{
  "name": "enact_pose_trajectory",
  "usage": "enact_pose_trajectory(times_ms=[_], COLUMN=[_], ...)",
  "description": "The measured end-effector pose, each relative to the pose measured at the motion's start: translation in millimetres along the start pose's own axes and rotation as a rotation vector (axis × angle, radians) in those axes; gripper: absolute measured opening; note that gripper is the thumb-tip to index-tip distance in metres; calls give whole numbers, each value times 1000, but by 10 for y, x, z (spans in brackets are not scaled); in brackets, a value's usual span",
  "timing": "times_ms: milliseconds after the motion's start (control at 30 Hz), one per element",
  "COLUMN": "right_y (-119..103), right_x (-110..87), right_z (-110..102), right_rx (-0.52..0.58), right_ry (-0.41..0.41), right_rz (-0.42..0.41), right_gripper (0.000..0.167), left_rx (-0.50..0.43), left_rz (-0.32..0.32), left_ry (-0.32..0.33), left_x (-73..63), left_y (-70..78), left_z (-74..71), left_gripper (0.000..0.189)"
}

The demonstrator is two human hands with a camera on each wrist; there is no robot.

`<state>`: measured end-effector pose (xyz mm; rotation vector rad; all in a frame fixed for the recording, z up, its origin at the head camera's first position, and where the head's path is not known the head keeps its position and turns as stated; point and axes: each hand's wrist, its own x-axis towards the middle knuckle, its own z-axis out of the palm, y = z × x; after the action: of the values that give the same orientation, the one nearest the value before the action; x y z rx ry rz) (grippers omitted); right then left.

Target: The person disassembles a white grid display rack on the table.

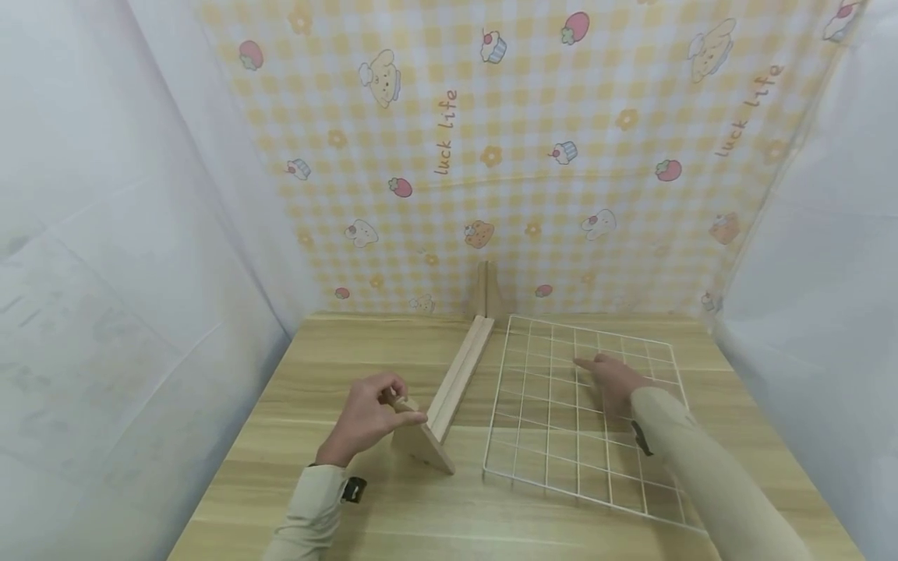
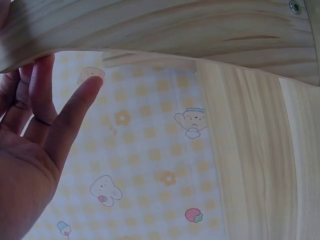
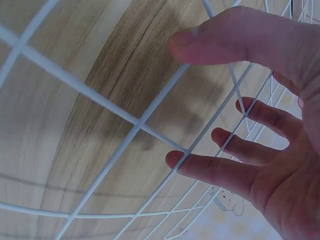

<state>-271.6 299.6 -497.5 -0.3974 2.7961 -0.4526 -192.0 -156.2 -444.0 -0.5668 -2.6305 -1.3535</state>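
Observation:
A wooden stand with a grooved bar (image 1: 459, 378) lies across the table, an upright end piece at each end. My left hand (image 1: 369, 413) grips the top of the near end piece (image 1: 424, 448). In the left wrist view, this end piece (image 2: 175, 30) spans the top, a screw at its corner, with some fingertips hidden behind it. To the right is a white wire grid (image 1: 578, 413). My right hand (image 1: 617, 382) is over it, fingers extended; in the right wrist view, the fingertips (image 3: 180, 160) are right at the wires and the thumb crosses in front of them.
The far end piece (image 1: 486, 288) stands close to the checked cloth backdrop (image 1: 522, 195). White sheets hang at the left (image 1: 203, 164) and right (image 1: 807, 257) of the wood-grain table (image 1: 435, 522).

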Motion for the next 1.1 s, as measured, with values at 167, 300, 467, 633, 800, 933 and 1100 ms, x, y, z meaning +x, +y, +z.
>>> enact_pose_trajectory(times_ms=[167, 300, 467, 633, 800, 933, 1100], right_y=[2, -3, -31, -55, -60, -44, -63], right_x=[80, 135, 188, 226, 291, 361, 445], right_z=[30, 47, 56, 54, 65, 92, 101], right_rx=[-53, -69, -86, -85, -82, -67, -86], right_ry=[-7, -4, -3, -15, -21, -23, -16], right_rz=[-8, -19, -31, -25, -13, 4, 0], right_gripper=[115, 118, 117, 114, 108, 109, 113], left_rx=[24, 44, 44, 27, 10, 5, 4], left_rz=[62, 100, 105, 109, 131, 149, 158], left_ry=[9, 17, 24, 30, 40, 47, 50], left_x=[-9, -3, 9, 21, 51, 65, 77], left_y=[7, 5, 10, 25, 18, 4, -15], left_z=[26, 34, 45, 55, 62, 54, 41], left_gripper=[38, 38, 37, 37, 34, 32, 29])
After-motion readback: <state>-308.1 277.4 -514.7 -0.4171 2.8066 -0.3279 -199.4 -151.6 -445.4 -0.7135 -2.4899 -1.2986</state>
